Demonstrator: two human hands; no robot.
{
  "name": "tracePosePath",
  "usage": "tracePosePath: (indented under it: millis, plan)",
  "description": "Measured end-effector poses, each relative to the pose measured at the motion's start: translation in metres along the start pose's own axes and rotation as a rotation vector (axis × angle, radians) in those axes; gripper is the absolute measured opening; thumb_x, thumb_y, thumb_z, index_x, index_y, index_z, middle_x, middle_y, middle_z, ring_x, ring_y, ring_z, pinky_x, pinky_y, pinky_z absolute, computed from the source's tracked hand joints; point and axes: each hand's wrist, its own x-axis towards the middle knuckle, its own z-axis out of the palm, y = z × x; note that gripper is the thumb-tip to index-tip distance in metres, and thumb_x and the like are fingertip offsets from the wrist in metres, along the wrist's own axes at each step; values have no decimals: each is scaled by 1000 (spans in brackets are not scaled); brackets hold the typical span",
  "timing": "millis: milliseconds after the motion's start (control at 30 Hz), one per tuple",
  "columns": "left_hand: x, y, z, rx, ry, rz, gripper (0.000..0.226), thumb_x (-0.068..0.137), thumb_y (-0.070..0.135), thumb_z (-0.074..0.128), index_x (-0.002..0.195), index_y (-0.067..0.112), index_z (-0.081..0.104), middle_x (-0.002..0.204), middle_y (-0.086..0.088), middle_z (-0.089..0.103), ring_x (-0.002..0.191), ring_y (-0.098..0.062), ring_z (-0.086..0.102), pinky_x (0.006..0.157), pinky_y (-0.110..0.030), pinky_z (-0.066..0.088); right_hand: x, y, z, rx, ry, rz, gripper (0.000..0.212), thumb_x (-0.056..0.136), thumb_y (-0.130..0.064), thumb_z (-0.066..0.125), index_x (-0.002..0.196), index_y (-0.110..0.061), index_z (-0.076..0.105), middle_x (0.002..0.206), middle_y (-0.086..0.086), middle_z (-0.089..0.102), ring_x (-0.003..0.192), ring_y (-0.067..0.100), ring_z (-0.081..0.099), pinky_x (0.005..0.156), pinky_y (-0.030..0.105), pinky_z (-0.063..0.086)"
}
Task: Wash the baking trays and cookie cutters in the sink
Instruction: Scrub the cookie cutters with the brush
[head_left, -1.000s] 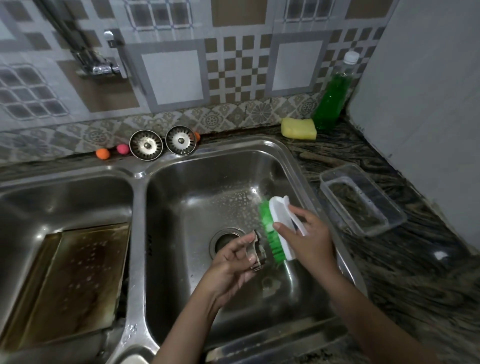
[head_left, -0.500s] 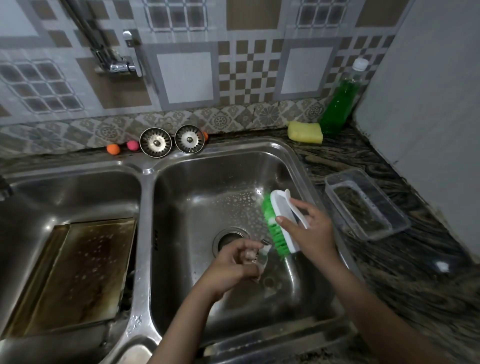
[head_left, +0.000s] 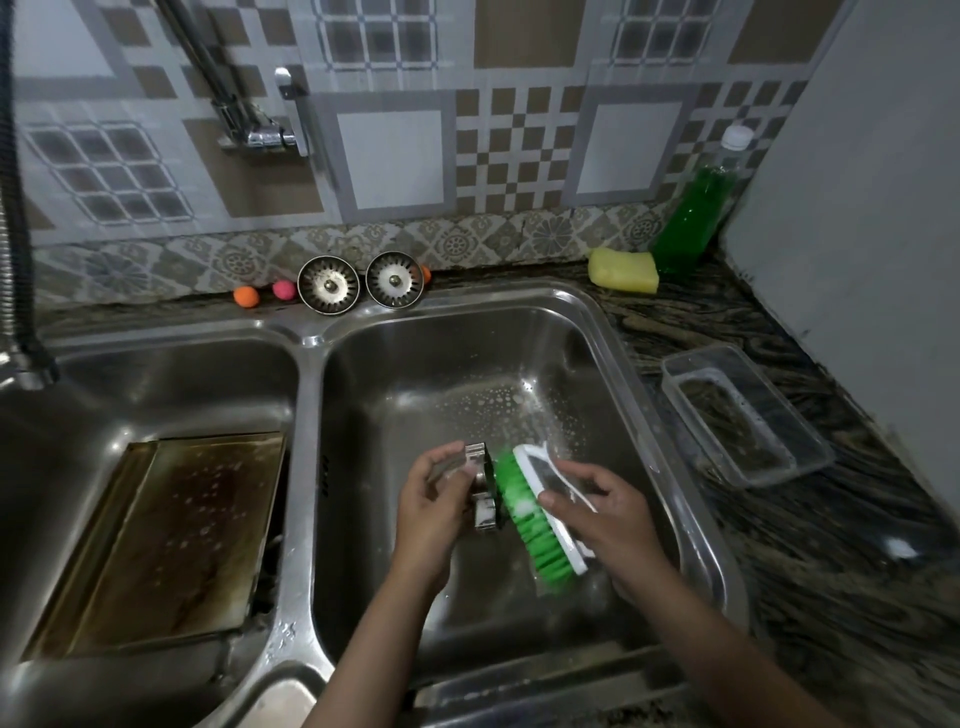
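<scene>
Over the right basin of the steel double sink (head_left: 613, 332), my left hand (head_left: 434, 501) grips a small metal cookie cutter (head_left: 481, 488). My right hand (head_left: 608, 512) holds a white-backed scrub brush (head_left: 537, 512) whose green bristles press against the cutter. Soap suds dot the basin floor behind the brush. A stained brown baking tray (head_left: 171, 540) lies tilted in the left basin, speckled with foam.
Two steel drain strainers (head_left: 328, 286) stand on the back ledge beside small orange and pink balls (head_left: 246, 296). A yellow sponge (head_left: 623, 270) and a green soap bottle (head_left: 698, 208) sit at the back right. A clear plastic container (head_left: 748, 415) rests on the dark counter. The tap (head_left: 260, 130) hangs on the wall.
The brush has slid down along the cutter, and my left hand has turned the cutter upright against the bristles. The view has shifted slightly.
</scene>
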Motion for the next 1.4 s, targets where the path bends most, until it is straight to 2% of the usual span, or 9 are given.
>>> tracePosePath:
  millis: [100, 200, 300, 500, 700, 933, 1100, 1200, 1400]
  plan:
    - [-5, -7, 5, -35, -30, -48, 26, 92, 9, 56, 113, 22, 62, 78, 3, 69, 54, -6, 55, 45, -19, 43, -9, -7, 12, 157, 117, -16, 36, 72, -5, 77, 105, -17, 67, 100, 14, 73, 93, 31, 70, 84, 47, 56]
    - [-14, -11, 12, -79, -127, -115, 28, 92, 8, 54, 116, 19, 61, 98, -5, 72, 80, -22, 66, 68, -36, 55, -17, -9, 25, 141, 112, -81, 40, 70, -3, 78, 106, -17, 67, 102, 12, 73, 96, 28, 69, 83, 45, 56]
    - [-16, -10, 7, -96, -202, -128, 34, 89, 1, 55, 116, 21, 60, 97, -3, 73, 86, -23, 67, 80, -42, 52, -21, -9, 30, 99, 123, -140, 41, 69, -2, 80, 104, -20, 68, 105, 5, 73, 98, 20, 69, 83, 37, 57]
    - [-19, -8, -1, -129, -274, -124, 57, 66, 2, 68, 119, 19, 57, 103, -4, 72, 87, -21, 67, 65, -34, 57, -19, -1, 34, 37, 136, -173, 43, 69, -9, 82, 108, -21, 68, 108, -2, 72, 102, 13, 68, 88, 37, 55]
    - [-14, -11, -9, -87, -256, -128, 53, 77, -20, 57, 115, 17, 58, 94, -2, 72, 77, -17, 68, 60, -32, 56, -15, 3, 37, 32, 144, -167, 42, 69, -5, 81, 106, -21, 69, 109, -5, 71, 102, 7, 66, 86, 24, 54]
    - [-17, -18, -19, -211, -251, -217, 60, 62, -1, 70, 118, 19, 60, 110, -10, 68, 92, -25, 64, 73, -36, 50, 11, 6, 25, -146, 291, -66, 44, 71, -18, 82, 112, -20, 67, 111, 0, 68, 94, 11, 65, 68, 12, 52]
    - [-13, -16, -10, -257, -175, -185, 54, 72, -10, 66, 117, 18, 59, 104, -5, 71, 86, -18, 69, 64, -32, 56, -5, -12, 31, 71, 171, -85, 35, 73, -9, 79, 102, -25, 68, 95, 5, 75, 86, 19, 72, 71, 34, 59]
    - [-10, -15, -12, -252, -185, -181, 55, 72, -18, 61, 118, 12, 56, 98, -5, 72, 82, -19, 69, 63, -32, 58, -16, -11, 43, 44, 81, -164, 38, 72, 3, 76, 103, -17, 68, 93, 2, 75, 84, 15, 72, 69, 27, 58]
    - [-26, -4, -32, -160, -313, -239, 61, 63, -3, 68, 120, 16, 57, 112, -8, 67, 94, -21, 63, 66, -32, 55, 6, -4, 29, -211, 227, -158, 47, 70, -17, 83, 114, -17, 66, 113, -1, 67, 102, 15, 64, 85, 30, 54]
